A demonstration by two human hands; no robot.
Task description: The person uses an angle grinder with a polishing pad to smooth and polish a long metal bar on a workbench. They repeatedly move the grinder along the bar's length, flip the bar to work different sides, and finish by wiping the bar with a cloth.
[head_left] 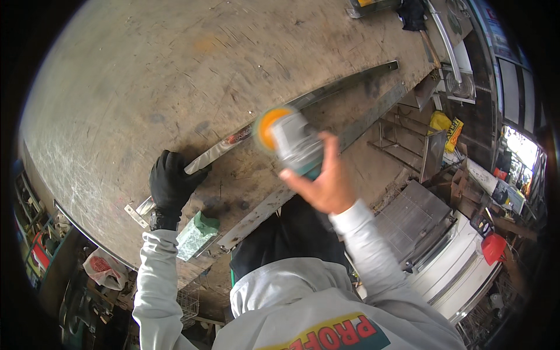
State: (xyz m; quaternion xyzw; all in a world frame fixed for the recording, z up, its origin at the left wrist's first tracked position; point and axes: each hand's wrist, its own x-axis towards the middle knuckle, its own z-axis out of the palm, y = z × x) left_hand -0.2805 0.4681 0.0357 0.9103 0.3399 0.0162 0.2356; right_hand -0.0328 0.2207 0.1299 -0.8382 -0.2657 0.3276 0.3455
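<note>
A long, thin metal bar [213, 154] lies slantwise across the worn workbench [146, 76], with a small crosswise plate [136, 215] at its near left end. Wrapped round the bar close to that end is my left hand [174, 182], in a black glove. My bare right hand [328, 181] grips an angle grinder [294, 143] with a grey and teal body, blurred by motion. Its orange and green disc [270, 129] is over the middle of the bar; whether it touches the metal I cannot tell. A crumpled green sheet [198, 234] lies beside my left wrist.
A metal strip [256, 216] runs along the bench's front edge. Right of the bench stand a metal frame [402, 137], a grey panel [413, 213] and a red rounded object [493, 248]. At the lower left hangs a white plastic bag [105, 269]. A hammer-like wooden handle [430, 49] lies far right.
</note>
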